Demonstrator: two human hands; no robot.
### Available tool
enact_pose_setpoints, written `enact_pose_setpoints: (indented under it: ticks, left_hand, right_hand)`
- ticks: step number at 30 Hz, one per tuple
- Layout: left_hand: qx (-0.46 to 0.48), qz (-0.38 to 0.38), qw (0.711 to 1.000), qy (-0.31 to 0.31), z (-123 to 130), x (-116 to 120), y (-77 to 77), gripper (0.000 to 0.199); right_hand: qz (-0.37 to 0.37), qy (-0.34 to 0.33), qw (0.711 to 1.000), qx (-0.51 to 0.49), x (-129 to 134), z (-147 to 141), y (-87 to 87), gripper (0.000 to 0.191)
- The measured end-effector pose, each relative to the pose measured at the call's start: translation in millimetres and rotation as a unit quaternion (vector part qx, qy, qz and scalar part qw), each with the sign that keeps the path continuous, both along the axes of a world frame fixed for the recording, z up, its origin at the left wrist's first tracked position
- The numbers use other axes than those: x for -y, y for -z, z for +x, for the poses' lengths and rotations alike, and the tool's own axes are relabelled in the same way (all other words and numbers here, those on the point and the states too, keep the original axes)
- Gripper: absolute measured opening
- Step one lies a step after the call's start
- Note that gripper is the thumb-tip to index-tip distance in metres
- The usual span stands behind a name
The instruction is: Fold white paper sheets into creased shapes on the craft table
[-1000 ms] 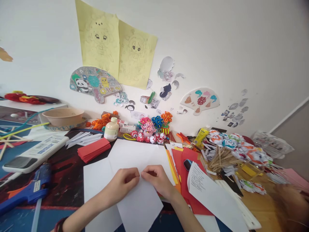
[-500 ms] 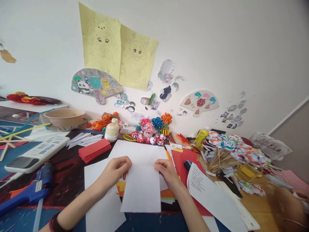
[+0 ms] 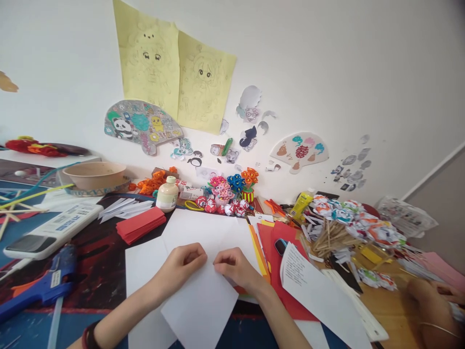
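Observation:
A sheet of white paper (image 3: 203, 308) hangs between my two hands, tilted so that one corner points down toward me. My left hand (image 3: 185, 264) pinches its upper edge, thumb and fingers pressed together. Close beside it, my right hand (image 3: 234, 266) pinches the same sheet, and only a narrow gap parts the fingertips. Beneath lie more white sheets (image 3: 196, 225) spread on the table. Part of the lower sheets is hidden by my hands and the held paper.
Red paper strips (image 3: 140, 225) and a glue bottle (image 3: 167, 195) stand behind on the left, a blue glue gun (image 3: 47, 283) nearer. On the right are red paper (image 3: 290, 291), a printed sheet (image 3: 319, 295) and bundled sticks (image 3: 329, 240). Another person's hand (image 3: 432, 300) shows at far right.
My hands have come closer together, the right one moving left. The held paper has turned from nearly straight to slanted, corner downward. The view has shifted slightly.

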State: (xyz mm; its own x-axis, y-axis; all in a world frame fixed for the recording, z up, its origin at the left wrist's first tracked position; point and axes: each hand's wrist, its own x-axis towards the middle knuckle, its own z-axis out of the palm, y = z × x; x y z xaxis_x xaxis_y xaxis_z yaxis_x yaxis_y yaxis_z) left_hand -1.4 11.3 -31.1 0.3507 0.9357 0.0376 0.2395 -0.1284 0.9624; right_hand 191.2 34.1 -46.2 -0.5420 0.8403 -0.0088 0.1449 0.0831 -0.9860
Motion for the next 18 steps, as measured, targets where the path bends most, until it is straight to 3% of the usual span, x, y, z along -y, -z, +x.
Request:
enact_pose_setpoints:
  ticks: [5,9,10,13,18]
  left_hand:
    - [-0.023,0.052,0.997,-0.058,-16,-10,-4.0,0.031]
    - [0.025,0.072,0.97,-0.232,-47,-23,-18.2,0.029]
    - [0.039,0.065,0.965,-0.251,-53,-25,-21.2,0.03]
    - [0.072,0.025,0.971,-0.226,-52,-22,-24.8,0.033]
    - [0.107,0.009,0.984,-0.14,-28,-9,-17.4,0.036]
  right_hand:
    - [0.004,0.002,1.0,-0.026,-6,6,0.8,0.012]
    - [0.001,0.024,0.995,-0.099,-14,20,-2.5,0.015]
    - [0.004,0.046,0.992,-0.115,-15,22,-3.3,0.015]
    - [0.011,0.085,0.988,-0.131,-16,21,-3.8,0.017]
    - [-0.003,0.04,0.994,-0.1,-11,7,0.1,0.023]
